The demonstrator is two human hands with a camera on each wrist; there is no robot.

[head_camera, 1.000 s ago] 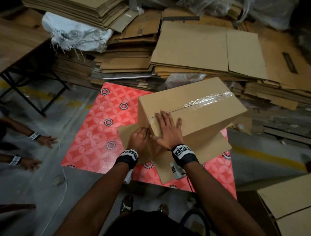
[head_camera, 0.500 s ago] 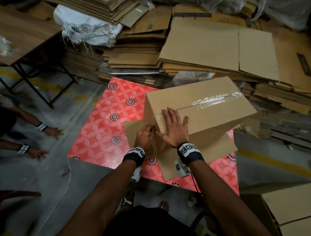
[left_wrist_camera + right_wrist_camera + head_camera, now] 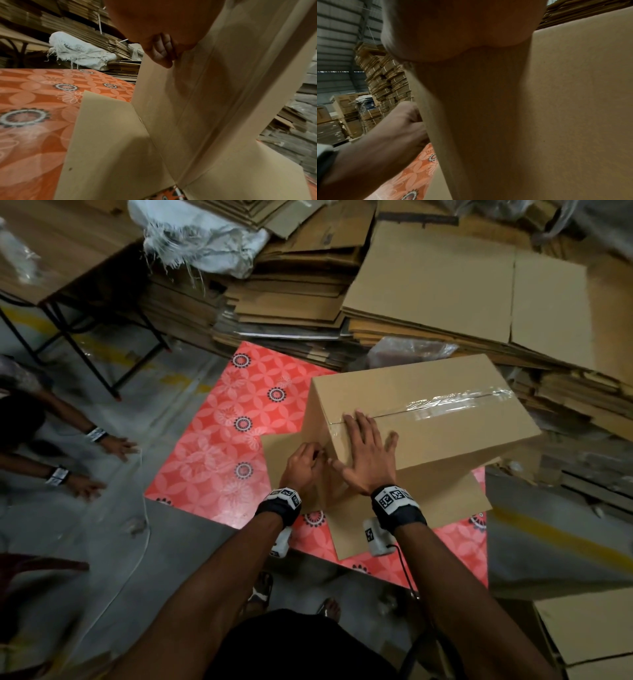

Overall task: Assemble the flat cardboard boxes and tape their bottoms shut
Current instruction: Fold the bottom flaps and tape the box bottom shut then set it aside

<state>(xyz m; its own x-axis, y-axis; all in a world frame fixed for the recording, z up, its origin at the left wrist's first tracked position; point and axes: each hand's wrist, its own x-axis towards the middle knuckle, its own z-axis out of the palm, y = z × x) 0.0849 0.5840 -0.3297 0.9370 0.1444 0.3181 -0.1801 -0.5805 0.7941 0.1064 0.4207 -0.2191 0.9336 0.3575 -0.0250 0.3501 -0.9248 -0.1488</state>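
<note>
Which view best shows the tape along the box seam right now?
The head view: the clear tape runs along the box top seam, right hand flat on its near end. Both wrist views show only the box's plain side walls, no top seam.

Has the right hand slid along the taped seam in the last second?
No. The right hand lies flat at the same left end of the tape seam on the box, fingertips on the seam line as before. Only the camera shifted.
</note>
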